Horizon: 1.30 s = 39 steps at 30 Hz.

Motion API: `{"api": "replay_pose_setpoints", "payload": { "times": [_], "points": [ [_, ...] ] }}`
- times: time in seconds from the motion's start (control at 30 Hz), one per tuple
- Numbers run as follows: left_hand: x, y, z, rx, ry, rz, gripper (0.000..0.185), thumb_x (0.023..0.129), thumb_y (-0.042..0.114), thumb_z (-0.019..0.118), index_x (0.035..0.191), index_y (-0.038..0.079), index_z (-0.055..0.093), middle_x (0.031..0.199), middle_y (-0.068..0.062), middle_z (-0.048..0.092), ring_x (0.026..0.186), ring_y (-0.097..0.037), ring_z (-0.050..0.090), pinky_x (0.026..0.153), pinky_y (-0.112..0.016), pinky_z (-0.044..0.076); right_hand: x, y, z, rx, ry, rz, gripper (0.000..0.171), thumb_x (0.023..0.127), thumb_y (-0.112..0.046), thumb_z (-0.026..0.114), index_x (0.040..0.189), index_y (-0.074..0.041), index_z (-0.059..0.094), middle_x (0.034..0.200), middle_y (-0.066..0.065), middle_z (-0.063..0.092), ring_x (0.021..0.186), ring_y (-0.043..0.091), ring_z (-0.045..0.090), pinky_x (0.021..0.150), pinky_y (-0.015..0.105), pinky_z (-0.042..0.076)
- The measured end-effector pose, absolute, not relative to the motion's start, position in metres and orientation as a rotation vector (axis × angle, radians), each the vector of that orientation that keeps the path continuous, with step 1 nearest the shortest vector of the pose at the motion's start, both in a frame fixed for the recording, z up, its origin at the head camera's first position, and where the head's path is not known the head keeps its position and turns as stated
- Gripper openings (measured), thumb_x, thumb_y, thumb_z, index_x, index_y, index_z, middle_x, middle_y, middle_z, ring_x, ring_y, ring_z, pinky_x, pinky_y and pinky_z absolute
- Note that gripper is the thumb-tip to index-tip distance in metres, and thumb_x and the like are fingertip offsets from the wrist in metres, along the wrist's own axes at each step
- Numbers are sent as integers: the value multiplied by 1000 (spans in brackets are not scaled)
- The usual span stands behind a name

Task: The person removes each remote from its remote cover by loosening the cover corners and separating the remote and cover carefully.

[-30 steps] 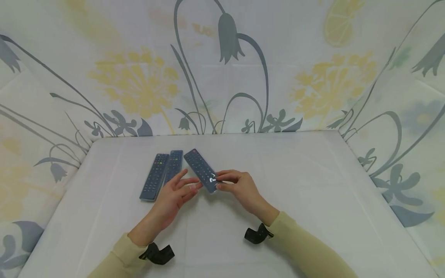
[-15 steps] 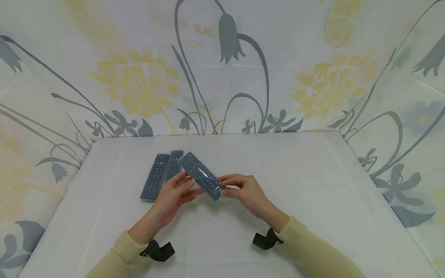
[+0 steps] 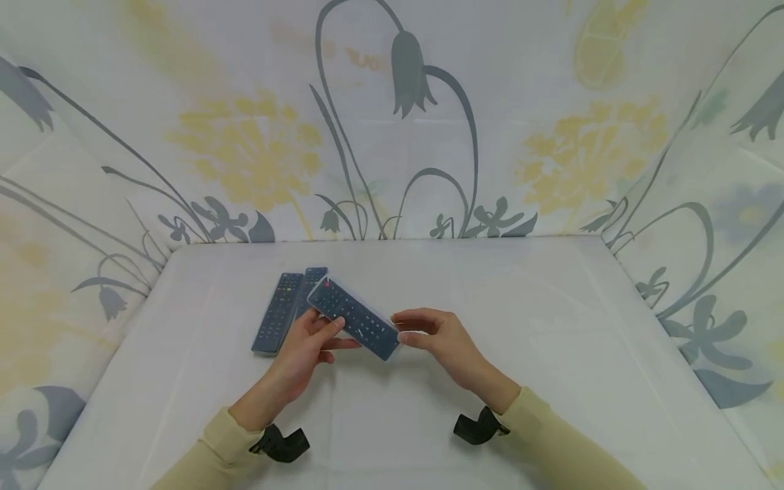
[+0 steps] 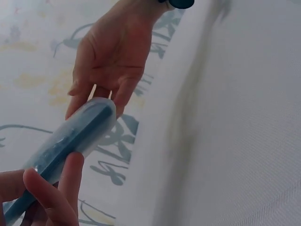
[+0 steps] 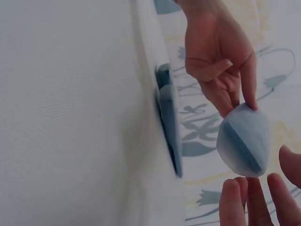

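Observation:
A dark remote [image 3: 355, 318] in a clear plastic sleeve is held just above the white table [image 3: 490, 306], between both hands. My left hand [image 3: 324, 328] grips its middle, thumb on top and fingers underneath. My right hand [image 3: 407, 328] pinches its near right end. In the left wrist view the sleeved remote [image 4: 70, 141] runs from my left fingers [image 4: 56, 193] toward the right hand [image 4: 113, 61]. The right wrist view shows the remote's end [image 5: 243, 141] above my right fingertips [image 5: 254, 197], with the left hand [image 5: 221, 56] behind it.
Two more dark remotes [image 3: 278, 312] [image 3: 311, 280] lie side by side on the table, just left of the hands; they also show edge-on as the remotes [image 5: 168, 122] in the right wrist view. Flower-printed cloth walls [image 3: 392, 136] close the table at the back and sides.
My left hand, open beside the remote a second ago, now grips it. The remote has risen a little and swung its far end leftward, over the two lying remotes.

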State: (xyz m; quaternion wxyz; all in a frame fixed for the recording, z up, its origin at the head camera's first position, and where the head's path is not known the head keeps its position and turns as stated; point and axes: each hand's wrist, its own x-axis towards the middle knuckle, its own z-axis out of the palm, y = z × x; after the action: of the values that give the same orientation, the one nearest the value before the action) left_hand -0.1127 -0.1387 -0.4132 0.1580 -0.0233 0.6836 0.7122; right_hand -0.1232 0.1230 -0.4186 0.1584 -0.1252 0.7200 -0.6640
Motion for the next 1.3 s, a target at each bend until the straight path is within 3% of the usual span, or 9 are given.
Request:
{"api": "replay_pose_setpoints", "payload": {
  "times": [0.17,0.37,0.6,0.77,0.93,1.03,1.2,1.3],
  "points": [
    [-112,-139,-413,-5,1988,2035,42,101,23,61,138,8,45,119,-9,70,98,-17,71,60,-25,43,-126,124,-421,-258,1942,-1907,41,100,-22,61,132,4,60,128,17,62,113,27,62,91,41,54],
    [-112,-135,-415,71,2007,2042,42,99,15,63,137,6,47,121,-11,66,101,-15,70,59,-25,48,-127,125,-422,-201,1868,-1860,49,104,-33,52,136,4,55,128,17,61,115,30,62,87,41,56],
    [-108,-132,-418,216,2032,2016,38,94,5,67,130,7,54,128,-13,64,108,-20,67,64,-30,53,-129,127,-422,-122,1762,-1826,56,105,-41,48,143,0,49,134,19,57,106,30,69,78,33,58],
    [-107,-131,-419,351,2032,1988,23,93,2,68,115,10,63,139,-6,59,118,-30,58,77,-38,54,-130,129,-423,-161,1769,-1837,49,105,-33,52,139,2,54,131,19,60,108,25,68,81,26,56],
    [-108,-132,-421,421,2013,1996,31,89,-13,63,116,3,67,143,-12,54,132,-37,45,88,-36,52,-135,133,-423,-159,1799,-1865,44,100,-20,62,136,4,56,124,17,61,99,20,68,83,24,54],
    [-109,-133,-423,390,1976,1992,37,89,-15,60,120,2,69,141,-14,53,128,-39,49,84,-34,53,-139,136,-421,-153,1828,-1894,43,98,-14,64,136,5,57,124,16,60,95,17,66,86,27,54],
    [-112,-134,-428,270,1880,1974,35,92,-3,65,117,19,76,136,-8,59,117,-33,60,82,-33,53,-143,140,-414,-181,1855,-1980,45,95,-8,67,137,4,56,130,15,60,102,18,66,91,36,53],
    [-114,-134,-430,281,1867,1973,32,93,2,67,116,22,77,137,-8,59,118,-32,60,84,-33,52,-145,141,-410,-193,1862,-2027,46,94,-6,68,137,3,56,133,15,58,104,18,66,92,37,52]
  ]
}}
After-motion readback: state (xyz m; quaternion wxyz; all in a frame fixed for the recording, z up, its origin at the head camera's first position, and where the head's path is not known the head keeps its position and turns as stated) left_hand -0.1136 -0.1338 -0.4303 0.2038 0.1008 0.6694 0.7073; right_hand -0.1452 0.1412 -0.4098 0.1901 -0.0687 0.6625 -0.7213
